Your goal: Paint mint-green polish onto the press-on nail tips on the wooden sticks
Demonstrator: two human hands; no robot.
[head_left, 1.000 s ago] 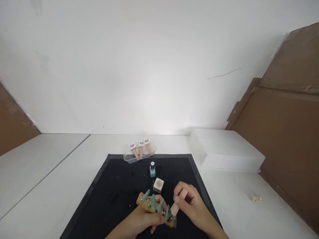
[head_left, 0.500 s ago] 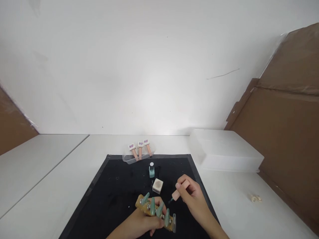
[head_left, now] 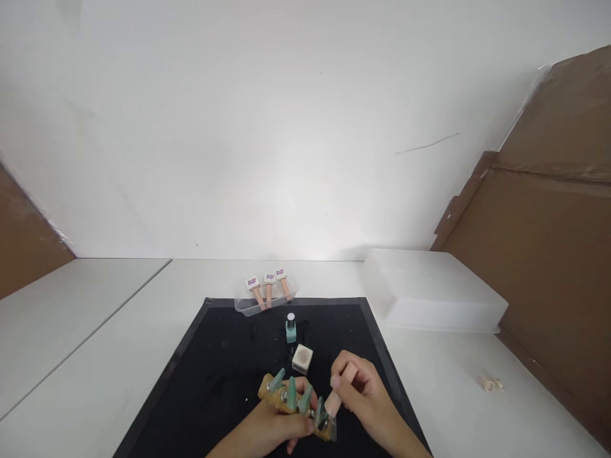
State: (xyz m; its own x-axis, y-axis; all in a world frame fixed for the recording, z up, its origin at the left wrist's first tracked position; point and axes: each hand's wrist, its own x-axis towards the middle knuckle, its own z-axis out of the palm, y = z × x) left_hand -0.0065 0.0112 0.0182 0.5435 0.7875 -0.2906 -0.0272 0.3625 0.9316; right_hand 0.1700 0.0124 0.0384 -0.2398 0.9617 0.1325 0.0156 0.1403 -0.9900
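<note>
My left hand (head_left: 272, 425) is closed around a yellowish-brown nail tip stand (head_left: 281, 402) that carries several false nails (head_left: 291, 393), most of them painted green. In my right hand (head_left: 365, 397), thumb and fingers pinch the pink cap of a nail polish brush (head_left: 342, 391). The brush end is at the right end of the stand, close to the rightmost nails; whether the bristles touch one is hard to see. Just beyond the hands stands a white square polish bottle (head_left: 302, 359). Behind it is a teal nail polish bottle (head_left: 291, 331) with a dark, white-topped cap.
A clear plastic tray (head_left: 248, 310) at the mat's far edge holds three pink-capped polish bottles (head_left: 268, 289). All this lies on a black mat (head_left: 214, 369). A translucent white box (head_left: 443, 286) stands at right, with small beige rings (head_left: 491, 384) nearer me. Cardboard panels flank the table.
My right hand has moved left and toward me, bringing the brush from beside the stand to its right end. My left hand and the stand have hardly moved.
</note>
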